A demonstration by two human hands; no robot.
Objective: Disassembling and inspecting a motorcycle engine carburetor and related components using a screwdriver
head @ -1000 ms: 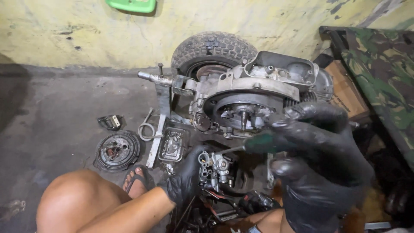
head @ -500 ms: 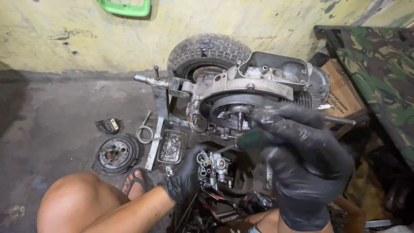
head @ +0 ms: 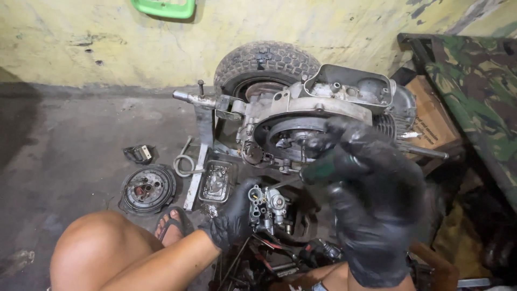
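My left hand (head: 232, 218), in a black glove, holds a small metal carburetor (head: 267, 207) low in front of a scooter engine (head: 312, 121). My right hand (head: 371, 194), also gloved in black, grips a screwdriver with a dark green handle (head: 318, 171); its thin shaft points down-left toward the carburetor. The engine stands on the floor with its round flywheel side facing me and a knobby tyre (head: 266, 64) behind it. The right hand covers part of the flywheel.
A round metal cover (head: 147, 188), a small tray of parts (head: 217, 180), a spring (head: 186, 161) and a small black part (head: 140, 153) lie on the concrete floor at left. My bare knee and sandalled foot (head: 172, 223) are below. A cardboard box (head: 431, 118) and camouflage cloth (head: 479, 86) stand right.
My right hand with the screwdriver has moved down and left, closer to the carburetor. The left hand keeps the carburetor in about the same place.
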